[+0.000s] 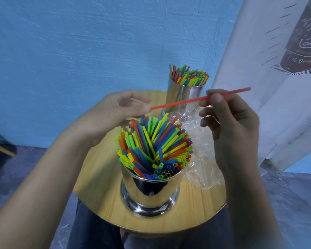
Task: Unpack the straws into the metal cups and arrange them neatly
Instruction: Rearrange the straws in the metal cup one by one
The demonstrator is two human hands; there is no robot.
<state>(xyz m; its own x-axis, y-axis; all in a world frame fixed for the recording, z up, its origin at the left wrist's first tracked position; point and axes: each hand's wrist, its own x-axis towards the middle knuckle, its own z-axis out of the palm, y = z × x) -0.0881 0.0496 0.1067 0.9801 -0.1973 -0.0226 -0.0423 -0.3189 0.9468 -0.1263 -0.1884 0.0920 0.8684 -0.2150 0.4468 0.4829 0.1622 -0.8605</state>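
Currently near metal cup (pixel 149 193) is packed with mixed-colour straws (pixel 154 146), fanned unevenly; far metal cup (pixel 183 97) likewise full, both upright on wooden table (pixel 101 177). Right hand (pixel 235 126) pinches one red straw (pixel 187 101) above the near cup; left hand (pixel 115 112), fingers loosely curled, meets its other end, grip unclear
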